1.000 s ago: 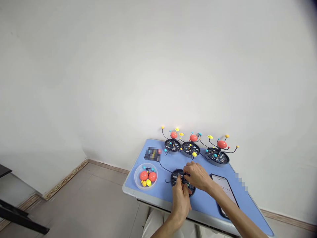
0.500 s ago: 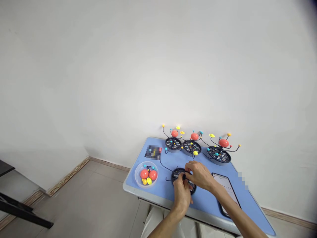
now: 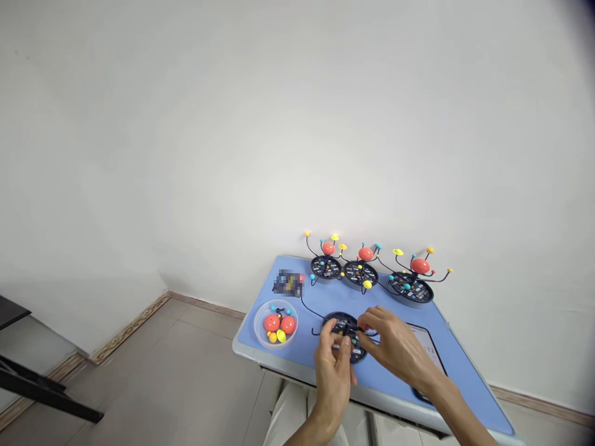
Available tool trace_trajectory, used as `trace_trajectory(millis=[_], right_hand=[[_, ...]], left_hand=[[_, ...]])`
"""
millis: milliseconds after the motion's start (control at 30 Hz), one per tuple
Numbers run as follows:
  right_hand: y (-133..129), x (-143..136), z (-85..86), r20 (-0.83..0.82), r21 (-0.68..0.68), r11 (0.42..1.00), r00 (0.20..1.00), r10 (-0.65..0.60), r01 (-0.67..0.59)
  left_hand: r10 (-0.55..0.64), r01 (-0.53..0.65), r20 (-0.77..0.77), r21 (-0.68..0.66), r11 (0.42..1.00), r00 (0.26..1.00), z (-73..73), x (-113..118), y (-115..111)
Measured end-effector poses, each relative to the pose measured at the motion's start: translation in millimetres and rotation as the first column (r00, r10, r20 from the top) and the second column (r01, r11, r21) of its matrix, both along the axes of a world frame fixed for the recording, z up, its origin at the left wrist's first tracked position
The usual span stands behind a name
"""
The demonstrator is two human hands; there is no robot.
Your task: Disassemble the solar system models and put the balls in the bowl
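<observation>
A round black base (image 3: pixel 341 322) with thin curved black arms lies near the front edge of the blue table. My left hand (image 3: pixel 333 365) is at its near left side, fingers pinched around the central black post. Over the base's right side, my right hand (image 3: pixel 388 341) has its fingers closed on a thin black arm. To the left, a clear round bowl (image 3: pixel 257 334) holds two red balls and several small yellow, orange and blue pieces.
Three finished-looking planet models (image 3: pixel 326 268), (image 3: pixel 361 275), (image 3: pixel 410 289) stand along the table's back edge by the wall. A blurred dark card (image 3: pixel 288 283) lies at the back left. A phone (image 3: pixel 425 341) lies on the right, partly behind my right arm.
My right hand has moved right, away from the central post, with a thin black arm between its fingers. My left hand has shifted slightly left and down, and its fingers look a little looser.
</observation>
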State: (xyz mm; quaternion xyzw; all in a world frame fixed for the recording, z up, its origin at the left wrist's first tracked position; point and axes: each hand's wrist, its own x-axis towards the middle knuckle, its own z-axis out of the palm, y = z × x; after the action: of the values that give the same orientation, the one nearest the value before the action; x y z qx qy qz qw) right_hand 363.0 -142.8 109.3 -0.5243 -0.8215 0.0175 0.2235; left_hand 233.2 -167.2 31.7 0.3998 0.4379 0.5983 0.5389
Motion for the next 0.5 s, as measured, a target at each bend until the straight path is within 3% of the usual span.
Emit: trace_trajectory(millis=[233, 500], right_hand=[[-52, -18, -7.6, -0.115, 0.02, 0.989, 0.983, 0.145, -0.144], [-80, -40, -28.8, -0.39, 0.176, 0.976, 0.901, 0.19, -0.129]], left_hand=[[-0.021, 0.03, 0.09, -0.1, 0.995, 0.996, 28.0, -32, -34], [-0.024, 0.047, 0.141, -0.161, 0.986, 0.99, 35.1, -52, -54]])
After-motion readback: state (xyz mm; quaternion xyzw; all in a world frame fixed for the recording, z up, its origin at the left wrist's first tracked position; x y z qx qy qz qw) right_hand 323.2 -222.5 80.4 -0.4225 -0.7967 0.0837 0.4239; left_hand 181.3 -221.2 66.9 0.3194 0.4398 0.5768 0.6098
